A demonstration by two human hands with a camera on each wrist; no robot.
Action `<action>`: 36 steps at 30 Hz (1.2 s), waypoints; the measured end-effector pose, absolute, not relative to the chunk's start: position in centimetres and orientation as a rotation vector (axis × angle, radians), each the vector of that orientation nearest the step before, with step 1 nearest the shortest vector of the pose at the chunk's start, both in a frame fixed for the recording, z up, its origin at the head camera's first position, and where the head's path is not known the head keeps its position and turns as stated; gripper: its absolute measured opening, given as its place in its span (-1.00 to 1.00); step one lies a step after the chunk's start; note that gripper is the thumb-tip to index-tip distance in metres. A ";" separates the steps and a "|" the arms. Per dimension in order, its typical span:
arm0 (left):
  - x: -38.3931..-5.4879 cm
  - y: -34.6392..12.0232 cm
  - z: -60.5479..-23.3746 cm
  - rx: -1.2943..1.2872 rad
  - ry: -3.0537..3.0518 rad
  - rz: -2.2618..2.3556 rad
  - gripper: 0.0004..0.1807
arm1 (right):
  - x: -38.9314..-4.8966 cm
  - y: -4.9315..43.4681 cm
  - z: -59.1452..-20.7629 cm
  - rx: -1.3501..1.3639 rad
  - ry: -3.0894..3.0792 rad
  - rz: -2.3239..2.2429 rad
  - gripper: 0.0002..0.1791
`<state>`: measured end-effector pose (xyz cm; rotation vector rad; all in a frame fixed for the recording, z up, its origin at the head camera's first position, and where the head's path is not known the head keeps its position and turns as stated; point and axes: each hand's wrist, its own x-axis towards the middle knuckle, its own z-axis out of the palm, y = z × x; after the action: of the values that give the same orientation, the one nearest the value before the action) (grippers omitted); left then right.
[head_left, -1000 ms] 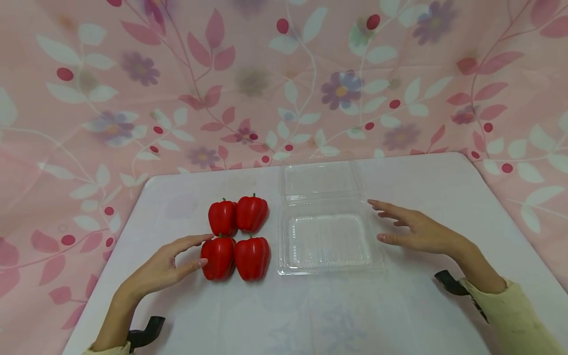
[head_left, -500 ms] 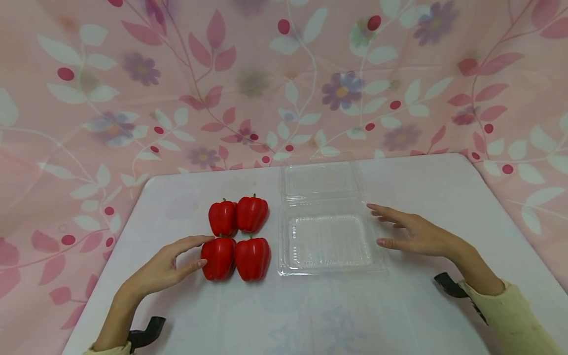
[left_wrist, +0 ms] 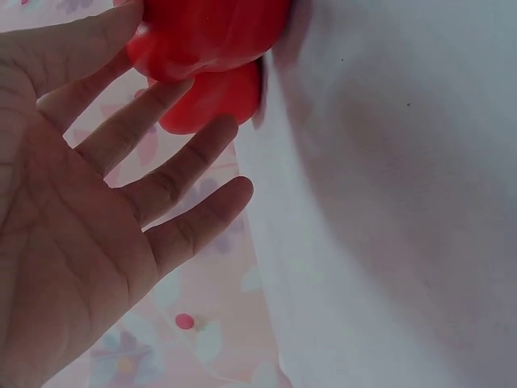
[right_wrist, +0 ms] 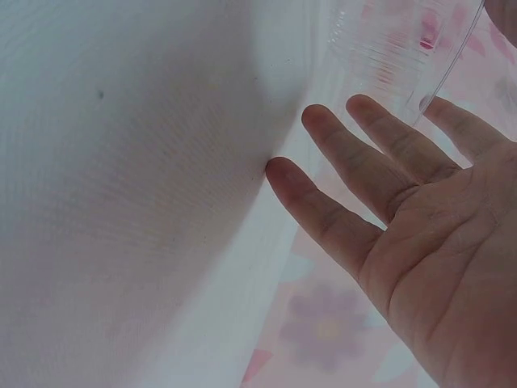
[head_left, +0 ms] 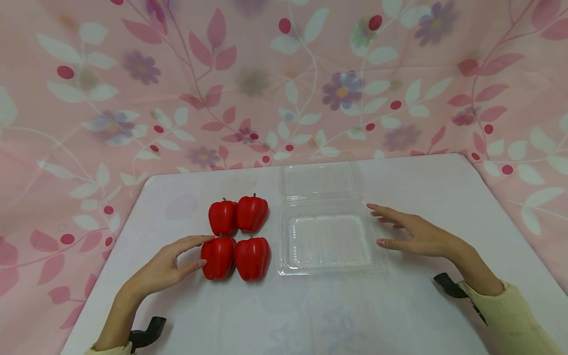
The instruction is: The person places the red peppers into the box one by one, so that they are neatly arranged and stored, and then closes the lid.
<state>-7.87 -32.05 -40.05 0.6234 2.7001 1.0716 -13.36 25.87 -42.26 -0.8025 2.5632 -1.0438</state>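
Observation:
Several red bell peppers stand in two rows left of centre in the head view. My left hand (head_left: pixel 166 264) is at the left side of the front-left pepper (head_left: pixel 218 259), thumb and forefinger spread along it; whether they touch it is hard to tell. In the left wrist view its fingers are loosely extended beside a red pepper (left_wrist: pixel 218 36). Beside that one sits the front-right pepper (head_left: pixel 253 260). A clear plastic clamshell box (head_left: pixel 301 271) lies unfolded right of the peppers. My right hand (head_left: pixel 414 235), fingers extended and holding nothing, hovers by the box's right edge.
Behind the front row are a back-left pepper (head_left: pixel 222 217) and a back-right pepper (head_left: pixel 252 214). The box's lid (head_left: pixel 321 180) lies toward the far edge of the white table (head_left: pixel 248 320). A pink floral cloth (head_left: pixel 266 74) hangs behind.
My right hand has shifted very slightly toward the near side of the table. The left hand, peppers and box stay where they were.

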 end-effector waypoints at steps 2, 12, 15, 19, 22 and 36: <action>-7.9 -32.0 -40.1 0.621 2.708 1.070 -0.40 | -13.4 25.9 -42.2 -0.801 2.564 -1.045 -0.09; -7.8 -31.9 -40.0 0.580 2.744 1.075 -0.41 | -13.4 25.9 -42.3 -0.813 2.557 -1.050 -0.09; -7.7 -31.9 -40.0 0.569 2.753 1.068 -0.41 | -13.4 25.9 -42.4 -0.812 2.562 -1.046 -0.09; -7.7 -31.9 -39.9 0.553 2.765 1.055 -0.40 | -13.4 25.9 -42.4 -0.810 2.569 -1.045 -0.09; -7.7 -31.9 -39.9 0.547 2.772 1.045 -0.37 | -13.4 25.9 -42.5 -0.808 2.569 -1.047 -0.09; -7.7 -31.9 -40.0 0.560 2.814 0.999 -0.26 | -13.5 25.9 -42.4 -0.810 2.559 -1.049 -0.09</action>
<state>-7.70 -31.94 -40.02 0.5601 2.8140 0.9990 -13.50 25.88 -42.39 -0.8098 2.5594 -1.0495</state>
